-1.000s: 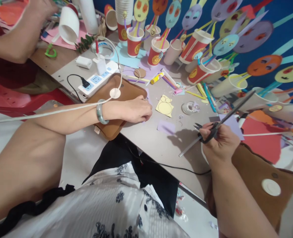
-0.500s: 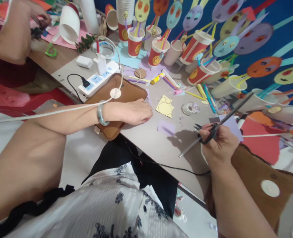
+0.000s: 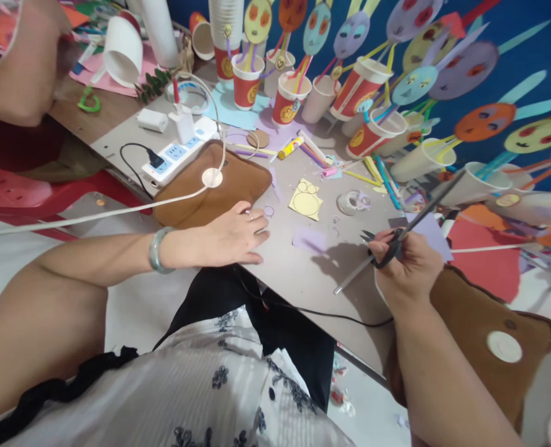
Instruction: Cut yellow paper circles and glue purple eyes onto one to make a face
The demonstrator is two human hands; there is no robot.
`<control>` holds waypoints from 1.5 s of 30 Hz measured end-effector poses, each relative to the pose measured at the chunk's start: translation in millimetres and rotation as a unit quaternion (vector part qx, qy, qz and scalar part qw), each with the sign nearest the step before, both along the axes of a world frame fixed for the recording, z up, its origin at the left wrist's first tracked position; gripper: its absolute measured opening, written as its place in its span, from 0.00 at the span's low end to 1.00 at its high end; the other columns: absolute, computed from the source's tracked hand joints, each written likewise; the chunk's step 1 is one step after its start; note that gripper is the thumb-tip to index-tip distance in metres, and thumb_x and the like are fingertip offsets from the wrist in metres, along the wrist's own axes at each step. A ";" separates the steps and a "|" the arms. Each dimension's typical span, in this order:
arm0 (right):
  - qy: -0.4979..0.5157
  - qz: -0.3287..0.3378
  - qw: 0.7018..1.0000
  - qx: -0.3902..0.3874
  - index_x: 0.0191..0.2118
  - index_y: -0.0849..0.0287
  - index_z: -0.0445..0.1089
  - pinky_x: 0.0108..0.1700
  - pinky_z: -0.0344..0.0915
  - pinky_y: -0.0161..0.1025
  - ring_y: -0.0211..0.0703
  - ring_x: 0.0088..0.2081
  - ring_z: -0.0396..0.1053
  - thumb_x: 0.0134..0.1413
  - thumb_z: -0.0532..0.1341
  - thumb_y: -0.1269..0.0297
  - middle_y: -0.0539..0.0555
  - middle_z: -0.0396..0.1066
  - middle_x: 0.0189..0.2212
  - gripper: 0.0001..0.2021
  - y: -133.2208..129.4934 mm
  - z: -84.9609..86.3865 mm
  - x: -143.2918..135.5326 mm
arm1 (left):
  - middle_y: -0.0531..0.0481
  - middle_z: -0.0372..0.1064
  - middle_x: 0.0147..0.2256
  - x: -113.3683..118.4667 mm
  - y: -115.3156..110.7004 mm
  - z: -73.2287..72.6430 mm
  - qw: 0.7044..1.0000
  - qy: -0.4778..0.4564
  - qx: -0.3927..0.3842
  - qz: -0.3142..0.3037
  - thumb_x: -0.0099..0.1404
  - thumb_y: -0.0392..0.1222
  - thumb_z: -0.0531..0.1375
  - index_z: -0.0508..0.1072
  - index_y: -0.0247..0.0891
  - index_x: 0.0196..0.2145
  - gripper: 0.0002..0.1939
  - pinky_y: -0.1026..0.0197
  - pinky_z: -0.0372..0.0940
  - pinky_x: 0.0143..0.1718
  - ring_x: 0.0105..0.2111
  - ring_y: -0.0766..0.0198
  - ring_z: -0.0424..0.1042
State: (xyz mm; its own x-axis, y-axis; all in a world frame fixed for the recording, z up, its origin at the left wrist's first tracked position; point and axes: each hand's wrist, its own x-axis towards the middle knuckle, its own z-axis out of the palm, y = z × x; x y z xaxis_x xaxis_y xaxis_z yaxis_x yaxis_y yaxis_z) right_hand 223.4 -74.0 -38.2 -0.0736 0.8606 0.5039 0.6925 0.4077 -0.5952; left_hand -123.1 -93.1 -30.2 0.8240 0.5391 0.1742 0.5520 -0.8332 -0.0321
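Scissors with black handles (image 3: 393, 247) sit in the person's right hand (image 3: 410, 270), to the right of and nearer the body than a pale yellow paper piece drawn with circles (image 3: 305, 202); its fingers curl closed around them and a long thin rod (image 3: 436, 200). The left hand (image 3: 235, 236) is left of the yellow paper, over the grey tabletop's near edge, fingers loosely parted and nothing seen in their grasp; whether they touch the surface cannot be told. A small purple ring (image 3: 268, 211) lies just beside them, towards the yellow paper. A flat lilac paper rectangle (image 3: 309, 239) lies on that paper's near side; red paper cups (image 3: 284, 108) stand beyond it.
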 end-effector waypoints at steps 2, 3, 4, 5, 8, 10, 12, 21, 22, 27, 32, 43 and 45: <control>-0.001 -0.005 1.000 -0.012 0.26 0.56 0.70 0.36 0.60 0.43 0.43 0.28 0.64 0.53 0.65 0.43 0.53 0.71 0.23 0.21 -0.5 -0.1 -0.2 | 0.39 0.72 0.44 -1.1 -12.7 -4.9 1.000 -0.006 0.005 0.004 0.67 0.67 0.57 0.75 0.33 0.44 0.30 0.50 0.53 0.50 0.48 0.51 0.66; 0.000 -0.007 1.000 -0.017 0.26 0.56 0.70 0.36 0.60 0.43 0.43 0.28 0.64 0.54 0.64 0.42 0.53 0.71 0.23 0.21 -0.8 0.0 -0.3 | 0.37 0.72 0.47 -1.5 -18.5 -6.8 1.000 -0.009 0.006 0.001 0.65 0.70 0.57 0.75 0.31 0.46 0.35 0.50 0.53 0.51 0.49 0.50 0.66; 0.002 -0.007 1.000 -0.020 0.26 0.56 0.70 0.36 0.60 0.43 0.43 0.28 0.64 0.54 0.64 0.42 0.53 0.71 0.23 0.21 -1.0 0.2 -0.4 | 0.35 0.71 0.50 -1.9 -24.0 -8.5 1.000 -0.012 0.010 -0.004 0.63 0.71 0.58 0.74 0.30 0.49 0.38 0.49 0.54 0.52 0.52 0.49 0.65; 0.003 -0.005 1.000 -0.021 0.26 0.56 0.70 0.36 0.60 0.43 0.43 0.28 0.64 0.54 0.64 0.42 0.53 0.71 0.23 0.21 -1.1 0.4 -0.6 | 0.34 0.70 0.53 -2.3 -29.0 -10.1 1.000 -0.015 0.022 -0.011 0.63 0.69 0.60 0.73 0.29 0.51 0.37 0.49 0.54 0.53 0.55 0.48 0.64; 0.004 0.006 1.000 -0.020 0.26 0.55 0.70 0.35 0.60 0.43 0.43 0.28 0.63 0.54 0.65 0.45 0.52 0.70 0.23 0.18 -1.4 0.8 -1.1 | 0.37 0.71 0.54 -2.9 -41.2 -14.7 0.996 -0.023 0.079 -0.028 0.69 0.55 0.61 0.74 0.31 0.51 0.24 0.51 0.55 0.55 0.58 0.51 0.63; 0.001 0.006 1.000 -0.023 0.26 0.54 0.70 0.35 0.60 0.43 0.44 0.29 0.64 0.55 0.65 0.48 0.52 0.70 0.24 0.16 -1.5 0.7 -1.5 | 0.41 0.73 0.51 -2.2 -47.0 -17.6 0.992 -0.033 0.112 -0.044 0.72 0.45 0.59 0.76 0.33 0.46 0.12 0.53 0.57 0.52 0.55 0.55 0.65; -0.001 0.006 1.000 -0.023 0.26 0.53 0.69 0.34 0.60 0.42 0.45 0.29 0.64 0.55 0.66 0.48 0.52 0.70 0.24 0.16 -1.5 0.7 -1.8 | 0.44 0.74 0.46 -0.4 -51.4 -19.8 0.988 -0.048 0.130 -0.064 0.72 0.39 0.58 0.76 0.35 0.40 0.08 0.56 0.58 0.47 0.50 0.58 0.68; -0.030 0.014 0.999 -0.020 0.26 0.53 0.68 0.35 0.62 0.44 0.46 0.29 0.64 0.56 0.65 0.46 0.52 0.71 0.24 0.17 -2.2 0.5 -1.4 | 0.50 0.75 0.36 6.2 -55.3 -27.3 0.977 -0.168 0.106 -0.075 0.69 0.33 0.60 0.74 0.35 0.36 0.03 0.57 0.59 0.41 0.39 0.64 0.70; -0.035 0.014 0.999 -0.018 0.26 0.53 0.68 0.35 0.62 0.44 0.46 0.29 0.65 0.56 0.65 0.46 0.52 0.71 0.24 0.18 -2.3 -0.1 -1.0 | 0.50 0.76 0.37 5.6 -54.9 -29.7 0.977 -0.174 0.100 -0.077 0.69 0.33 0.61 0.75 0.35 0.37 0.02 0.57 0.59 0.42 0.39 0.63 0.70; -0.040 0.016 0.999 -0.006 0.26 0.54 0.68 0.35 0.62 0.45 0.46 0.29 0.65 0.58 0.64 0.47 0.52 0.71 0.24 0.17 -2.1 -0.8 -0.5 | 0.49 0.75 0.36 4.0 -56.7 -39.5 0.970 -0.204 0.091 -0.095 0.68 0.34 0.62 0.74 0.36 0.38 0.01 0.57 0.59 0.43 0.42 0.62 0.72; -0.031 0.027 0.999 -0.021 0.25 0.54 0.68 0.38 0.61 0.44 0.43 0.27 0.64 0.55 0.66 0.48 0.49 0.67 0.21 0.17 -6.5 8.4 -10.6 | 0.51 0.75 0.36 13.9 -51.7 -22.1 0.969 -0.224 0.057 -0.092 0.69 0.33 0.60 0.74 0.37 0.36 0.03 0.58 0.59 0.44 0.41 0.64 0.70; 0.256 0.066 0.947 -0.184 0.25 0.56 0.72 0.32 0.61 0.39 0.39 0.27 0.64 0.46 0.73 0.54 0.48 0.69 0.24 0.14 -20.5 15.3 -26.7 | 0.45 0.76 0.38 107.7 38.4 52.0 0.972 -0.210 0.056 -0.094 0.73 0.37 0.54 0.75 0.35 0.38 0.11 0.54 0.60 0.44 0.41 0.58 0.72; 0.321 0.072 0.926 -0.186 0.26 0.56 0.75 0.31 0.61 0.38 0.38 0.26 0.63 0.46 0.74 0.55 0.48 0.68 0.23 0.12 -18.9 14.0 -27.3 | 0.45 0.76 0.37 119.7 48.7 48.6 0.970 -0.233 0.022 -0.071 0.72 0.38 0.55 0.76 0.36 0.38 0.10 0.54 0.60 0.44 0.40 0.58 0.72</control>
